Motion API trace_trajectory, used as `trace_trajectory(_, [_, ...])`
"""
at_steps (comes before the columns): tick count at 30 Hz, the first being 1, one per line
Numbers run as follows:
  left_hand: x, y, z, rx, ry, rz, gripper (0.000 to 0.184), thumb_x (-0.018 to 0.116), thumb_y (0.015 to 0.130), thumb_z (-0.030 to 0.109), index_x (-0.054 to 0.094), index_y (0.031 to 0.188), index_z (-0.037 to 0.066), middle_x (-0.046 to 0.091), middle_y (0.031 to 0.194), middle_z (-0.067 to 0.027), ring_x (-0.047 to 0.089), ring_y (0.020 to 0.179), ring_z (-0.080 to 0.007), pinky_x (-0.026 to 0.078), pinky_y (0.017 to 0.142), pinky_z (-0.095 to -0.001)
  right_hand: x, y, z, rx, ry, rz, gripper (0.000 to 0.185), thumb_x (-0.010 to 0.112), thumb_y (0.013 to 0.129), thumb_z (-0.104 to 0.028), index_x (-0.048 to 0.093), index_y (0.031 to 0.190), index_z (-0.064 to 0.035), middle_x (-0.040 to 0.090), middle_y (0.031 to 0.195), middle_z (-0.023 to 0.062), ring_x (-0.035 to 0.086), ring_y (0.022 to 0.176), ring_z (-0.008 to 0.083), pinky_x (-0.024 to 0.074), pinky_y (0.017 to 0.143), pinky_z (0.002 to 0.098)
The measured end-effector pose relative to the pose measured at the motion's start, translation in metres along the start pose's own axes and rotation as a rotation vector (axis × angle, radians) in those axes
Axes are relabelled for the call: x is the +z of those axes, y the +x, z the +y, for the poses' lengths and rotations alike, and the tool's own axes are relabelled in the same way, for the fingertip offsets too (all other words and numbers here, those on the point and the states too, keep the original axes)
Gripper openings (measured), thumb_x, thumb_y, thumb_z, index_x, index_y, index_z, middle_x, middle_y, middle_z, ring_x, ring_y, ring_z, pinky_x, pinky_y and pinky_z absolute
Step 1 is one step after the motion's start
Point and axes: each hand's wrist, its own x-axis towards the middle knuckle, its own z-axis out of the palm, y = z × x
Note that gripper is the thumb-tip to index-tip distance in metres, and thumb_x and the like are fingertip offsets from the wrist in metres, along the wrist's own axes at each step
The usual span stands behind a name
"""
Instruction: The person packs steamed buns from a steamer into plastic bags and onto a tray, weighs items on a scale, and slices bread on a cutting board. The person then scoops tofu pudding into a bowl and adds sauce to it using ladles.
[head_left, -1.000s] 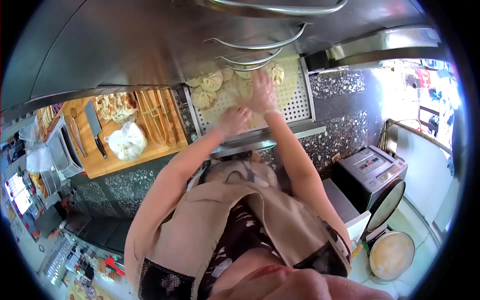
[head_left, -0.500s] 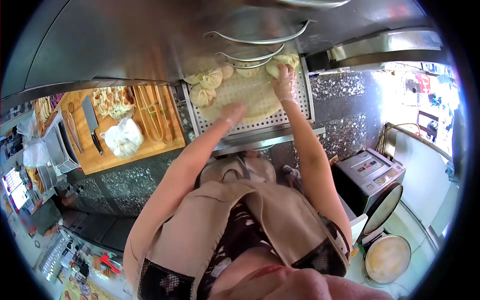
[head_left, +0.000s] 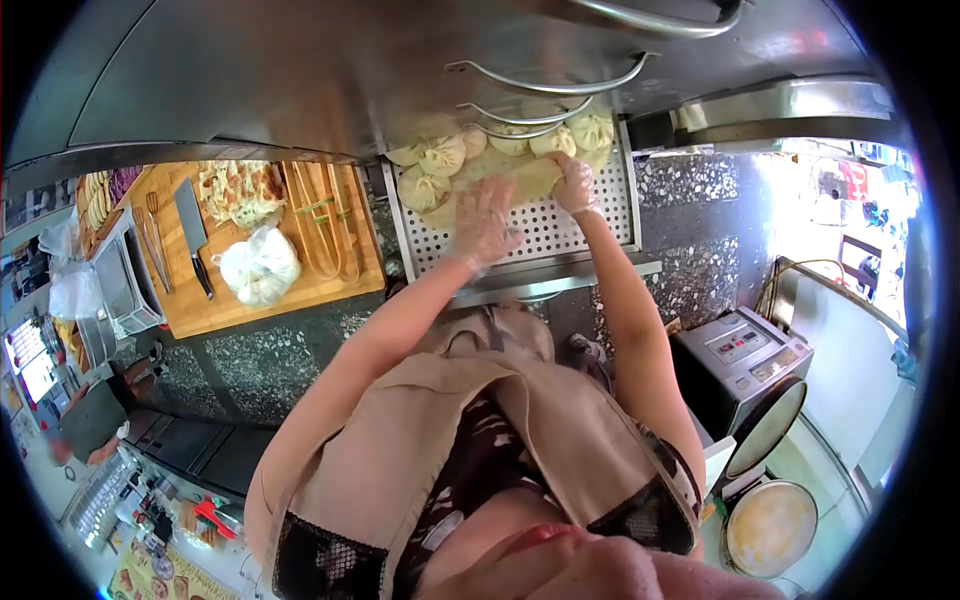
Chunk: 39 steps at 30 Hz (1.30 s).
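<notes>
Bulging, pale, pleated buns [head_left: 425, 187]

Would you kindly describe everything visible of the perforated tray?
The perforated tray is pale and metal-looking, with rows of round holes and a raised rim. Lying flat, it holds a thin pale sheet and pleated buns along its far and left sides. The gloved left hand and right hand reach over it; direct contact is unclear.
</notes>
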Motion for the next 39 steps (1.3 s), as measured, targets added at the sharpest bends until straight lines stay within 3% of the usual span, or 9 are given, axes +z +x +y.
trace_trajectory(4, [0.030,-0.017,-0.059,-0.184,0.091,-0.005,0.026,0.051,0.083,0.019,0.053,0.105,0.006,0.059,0.099,-0.0190,0.056,0.102,-0.0356,0.045,0.088,-0.0467,-0.022,-0.004,0.011,-0.004,-0.222,-0.189,0.038,0.048,0.073,-0.002,0.062,0.107,-0.0101,0.064,0.101,0.0168,0.060,0.096,0.0341,0.0475,0.084,0.0419])
trace_trajectory(9, [-0.029,-0.048,-0.080,-0.225,-0.018,-0.976,0.019,0.051,0.083,0.019,0.055,0.096,0.006,0.056,0.102,-0.0214,0.052,0.106,-0.0390,0.043,0.087,-0.0486,-0.023,-0.031,0.020,0.140,-0.371,-0.382,0.042,0.045,0.076,-0.002,0.062,0.112,-0.0140,0.063,0.105,0.0158,0.059,0.100,0.0323,0.0459,0.088,0.0417])
trace_trajectory(14, [-0.029,-0.053,-0.018,-0.031,-0.117,-0.194,0.055,0.066,0.071,0.027,0.049,0.120,0.008,0.046,0.127,-0.0147,0.050,0.108,-0.0336,0.038,0.092,-0.0495,-0.023,-0.034,0.004,0.258,-0.269,-0.284,0.031,0.051,0.078,-0.008,0.066,0.104,-0.0114,0.064,0.104,0.0164,0.059,0.098,0.0335,0.0459,0.088,0.0405])
trace_trajectory(18, [0.004,-0.006,-0.004,-0.090,0.172,-0.111,0.056,0.055,0.083,0.023,0.036,0.134,0.011,0.038,0.135,-0.0156,0.046,0.113,-0.0369,0.033,0.096,-0.0513,-0.049,-0.010,0.002,0.202,-0.269,-0.291,0.032,0.069,0.072,-0.020,0.067,0.103,-0.0106,0.065,0.097,0.0181,0.060,0.095,0.0341,0.0463,0.087,0.0400])
trace_trajectory(25, [-0.014,-0.027,-0.055,-0.162,-0.114,-0.338,0.032,0.056,0.076,0.012,0.058,0.108,0.006,0.056,0.111,-0.0163,0.054,0.100,-0.0356,0.045,0.084,-0.0436,-0.021,-0.030,0.056,-0.062,-0.865,-0.631,0.040,0.061,0.081,-0.032,0.061,0.113,-0.0090,0.060,0.112,0.0161,0.057,0.105,0.0300,0.0439,0.092,0.0376])
trace_trajectory(31, [-0.008,-0.075,-0.047,-0.312,-0.374,-0.599,0.021,0.057,0.069,0.012,0.065,0.085,0.001,0.063,0.078,-0.0193,0.061,0.072,-0.0357,0.050,0.069,-0.0416,-0.050,-0.085,0.011,0.112,-0.656,-0.822,0.044,0.060,0.080,-0.036,0.060,0.116,-0.0113,0.058,0.119,0.0135,0.056,0.107,0.0315,0.0434,0.094,0.0374])
trace_trajectory(34, [-0.007,-0.085,-0.042,-0.304,-0.781,-0.957,0.021,0.056,0.074,0.016,0.063,0.086,0.001,0.058,0.067,-0.0107,0.057,0.068,-0.0158,0.046,0.064,-0.0341,-0.076,-0.101,-0.014,0.425,-0.492,-0.883,0.048,0.063,0.077,-0.035,0.060,0.115,-0.0064,0.056,0.120,0.0180,0.054,0.111,0.0309,0.0429,0.095,0.0369])
trace_trajectory(37, [-0.015,-0.085,-0.047,-0.252,-0.820,-1.043,0.028,0.060,0.074,0.018,0.062,0.096,0.000,0.063,0.076,-0.0098,0.058,0.070,-0.0160,0.047,0.065,-0.0326,-0.095,-0.103,-0.045,0.554,-0.463,-0.796,0.047,0.067,0.075,-0.034,0.062,0.114,-0.0085,0.059,0.116,0.0182,0.056,0.109,0.0310,0.0424,0.095,0.0369])
trace_trajectory(39, [-0.024,-0.088,-0.051,-0.209,-0.841,-0.977,0.031,0.062,0.073,0.022,0.062,0.096,0.001,0.063,0.081,-0.0127,0.059,0.074,-0.0211,0.047,0.070,-0.0334,-0.095,-0.142,-0.069,0.262,-0.477,-0.245,0.041,0.066,0.077,-0.030,0.059,0.110,-0.0061,0.060,0.103,0.0193,0.057,0.098,0.0356,0.0443,0.088,0.0416])
